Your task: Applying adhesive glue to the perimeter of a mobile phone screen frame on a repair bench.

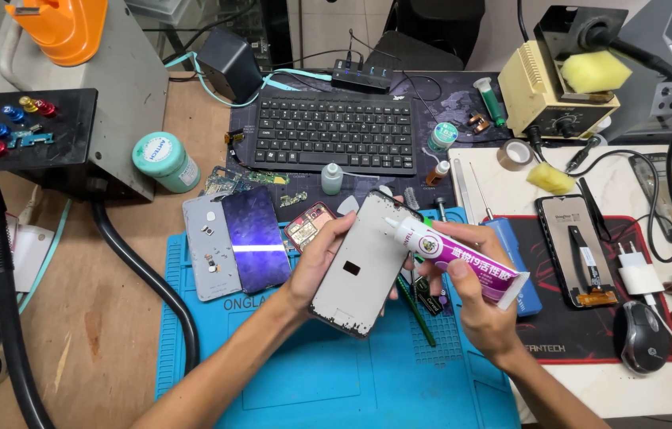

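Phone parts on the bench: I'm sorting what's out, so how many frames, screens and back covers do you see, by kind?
Phone frame, held in the left hand: 1
Loose screens: 2
Grey back cover: 1
Opened phone showing its insides: 1
Total: 5
The right hand holds a glue tube.

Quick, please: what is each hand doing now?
Left hand: closed on phone frame.
Right hand: closed on glue tube.

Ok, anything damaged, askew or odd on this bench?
The phone frame in the left hand has ragged dark residue along its lower edge. The right hand holds a glue tube at its top edge. Loose phone parts lie scattered beside it.
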